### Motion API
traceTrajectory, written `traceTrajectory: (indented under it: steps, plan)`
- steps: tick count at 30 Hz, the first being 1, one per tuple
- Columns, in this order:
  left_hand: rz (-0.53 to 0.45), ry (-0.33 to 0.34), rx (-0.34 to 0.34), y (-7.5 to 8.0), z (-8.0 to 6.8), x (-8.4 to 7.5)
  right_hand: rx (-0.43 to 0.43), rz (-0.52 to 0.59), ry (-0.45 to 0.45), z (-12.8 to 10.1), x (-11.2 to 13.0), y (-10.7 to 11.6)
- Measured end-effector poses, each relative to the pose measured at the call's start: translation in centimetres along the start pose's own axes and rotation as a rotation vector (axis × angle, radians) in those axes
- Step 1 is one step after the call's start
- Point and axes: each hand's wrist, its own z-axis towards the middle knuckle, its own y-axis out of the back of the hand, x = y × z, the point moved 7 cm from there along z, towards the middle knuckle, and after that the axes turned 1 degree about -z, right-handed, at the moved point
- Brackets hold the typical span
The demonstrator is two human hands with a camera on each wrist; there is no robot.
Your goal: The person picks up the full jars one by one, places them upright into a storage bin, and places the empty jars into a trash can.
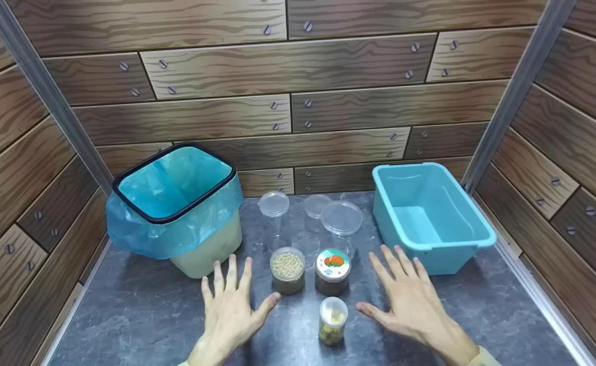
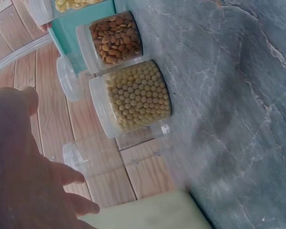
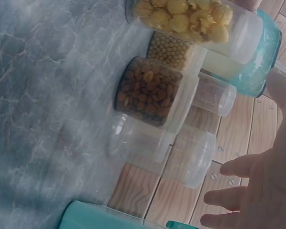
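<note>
My left hand [image 1: 230, 310] hovers palm down with fingers spread, left of a jar of pale round chickpea-like balls [image 1: 287, 269]. On the other side, my right hand [image 1: 412, 300] is spread the same way and holds nothing. Between the hands stands a slim clear container of yellow popcorn-like pieces [image 1: 332, 321], nearest to me. Behind it is a jar [image 1: 333, 272] with a printed lid; the right wrist view shows brown almond-like nuts [image 3: 148, 90] inside. Further back are clear, see-through containers: a tall one [image 1: 274, 204], another [image 1: 317, 206] and a wide-lidded one [image 1: 342, 217].
A bin [image 1: 211, 249] lined with a blue bag [image 1: 176, 234] stands at the back left. At the back right is a turquoise tub [image 1: 435, 246]. Wood-patterned walls [image 1: 287, 66] enclose the dark marbled tabletop [image 1: 130, 315] on three sides.
</note>
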Motion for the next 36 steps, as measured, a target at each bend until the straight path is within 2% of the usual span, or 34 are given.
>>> traceTrajectory:
  steps: [8, 14, 21, 25, 33, 36]
  plan:
    - [-0.014, -0.007, 0.003, 0.2, 0.2, -0.3, -0.034, 0.06, 0.021, 0.1, -0.4, 1.0]
    - [-0.056, -0.065, -0.044, 0.8, 0.2, -0.9, -0.058, 0.085, 0.055, 0.3, -0.7, 1.9]
    - [-0.041, -0.139, -0.101, 1.2, 0.1, -1.5, -0.094, 0.056, 0.107, 0.2, -0.9, 2.7]
    - [-0.051, -0.159, -0.12, 1.3, 0.0, -1.9, -0.105, 0.049, 0.119, 0.1, -1.2, 3.2]
    - [-0.117, -0.214, -0.109, 1.1, 0.0, -2.7, -0.103, 0.049, 0.079, -0.1, -2.6, 4.2]
    - [-0.138, -0.215, -0.086, 1.0, -0.1, -2.9, -0.112, 0.054, 0.066, -0.2, -3.2, 4.7]
